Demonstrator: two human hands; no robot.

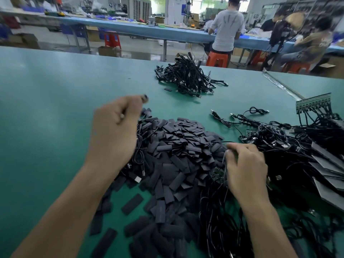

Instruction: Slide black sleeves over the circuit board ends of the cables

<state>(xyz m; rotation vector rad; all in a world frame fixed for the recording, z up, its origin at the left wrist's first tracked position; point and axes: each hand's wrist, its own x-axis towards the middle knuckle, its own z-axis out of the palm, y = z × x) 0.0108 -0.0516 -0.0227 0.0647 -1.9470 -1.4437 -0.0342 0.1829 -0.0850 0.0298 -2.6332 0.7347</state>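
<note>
Ok, near edge first: loose black sleeves (173, 164) heaped mid-table on the green table (46, 108), strays spilling toward the camera. Black cables (223, 220) are tangled just right of the heap, and a few USB plugs (137, 178) poke out under the left wrist. Right hand (245, 170) rests at the heap's right edge, fingers curled round a thin cable (218, 141). A green circuit board (216, 173) lies just left of the palm; can't tell if it's gripped too. Left hand (115, 127) is raised over the heap's left edge, fingers curled, tips pinching one small dark sleeve (145, 98), blurred. Further right there is a bigger cable tangle (288, 146), flat grey sheets (327, 161) fanned at the table edge and a green board strip (312, 104) with leads hanging off it. Mid-table beyond is a second cable heap (188, 77), with a lone sleeve piece (168, 89) beside it. Far side: a blue bench (149, 30) and a person (227, 28) on an orange stool (216, 59), back turned, the shirt's dark print not legible. Cardboard boxes (104, 51) sit on the floor and blue bins (33, 8) on the far bench; contents can't be made out.
</note>
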